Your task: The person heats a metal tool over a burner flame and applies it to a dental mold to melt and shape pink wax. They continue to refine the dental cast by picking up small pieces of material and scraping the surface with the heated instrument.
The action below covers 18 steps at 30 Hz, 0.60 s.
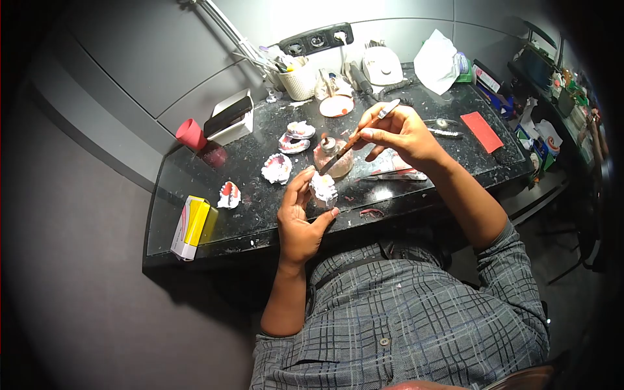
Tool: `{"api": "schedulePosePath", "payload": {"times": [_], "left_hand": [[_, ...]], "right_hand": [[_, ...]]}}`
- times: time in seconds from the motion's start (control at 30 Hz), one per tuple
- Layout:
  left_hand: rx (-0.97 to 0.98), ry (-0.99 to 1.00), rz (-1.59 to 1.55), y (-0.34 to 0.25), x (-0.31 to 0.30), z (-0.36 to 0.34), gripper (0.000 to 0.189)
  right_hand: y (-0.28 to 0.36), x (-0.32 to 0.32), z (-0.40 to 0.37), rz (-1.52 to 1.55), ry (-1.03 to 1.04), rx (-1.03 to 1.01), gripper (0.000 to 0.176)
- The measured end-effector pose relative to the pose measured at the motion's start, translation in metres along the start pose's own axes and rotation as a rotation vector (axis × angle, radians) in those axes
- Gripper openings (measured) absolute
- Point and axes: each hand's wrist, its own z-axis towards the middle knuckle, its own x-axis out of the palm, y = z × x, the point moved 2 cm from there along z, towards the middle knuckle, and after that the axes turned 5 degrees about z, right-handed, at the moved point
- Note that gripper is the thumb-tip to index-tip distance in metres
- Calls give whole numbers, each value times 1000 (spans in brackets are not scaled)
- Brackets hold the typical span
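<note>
A white dental cast (323,187) is held upright between the thumb and fingers of my left hand (301,224), over the front part of the black worktop. My right hand (401,134) grips a thin brown-handled tool (365,132) whose dark end points down left, close above the cast. Whether the tip touches the cast cannot be made out. Just behind the cast is a glass burner (334,158) with a metal neck, partly hidden by the tool. More white casts with pink parts lie to the left: a stacked pair (296,137), one round cast (277,168) and a smaller one (229,194).
A yellow and white box (190,227) stands at the left front edge of the worktop (253,226). Farther back are a red cup (190,133), a white tray (233,130), a tool holder (298,82) and a white device (382,67). A red sheet (481,132) lies right.
</note>
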Motion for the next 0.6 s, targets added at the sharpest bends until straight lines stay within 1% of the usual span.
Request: {"api": "schedulePosePath", "payload": {"times": [0.2,0.37,0.5,0.6], "left_hand": [[-19,7,1,-2,0,0,78],[-37,4,5,-2,-1,0,78],[-37,15,-9,-3,-1,0,78],[-34,16,-3,-4,0,0,78]], "right_hand": [[2,2,-1,-1,10,-15,16],[1,-2,-2,5,79,2,16],[2,-2,-2,14,70,-25,16],[2,-2,-2,-3,103,-24,16]]}}
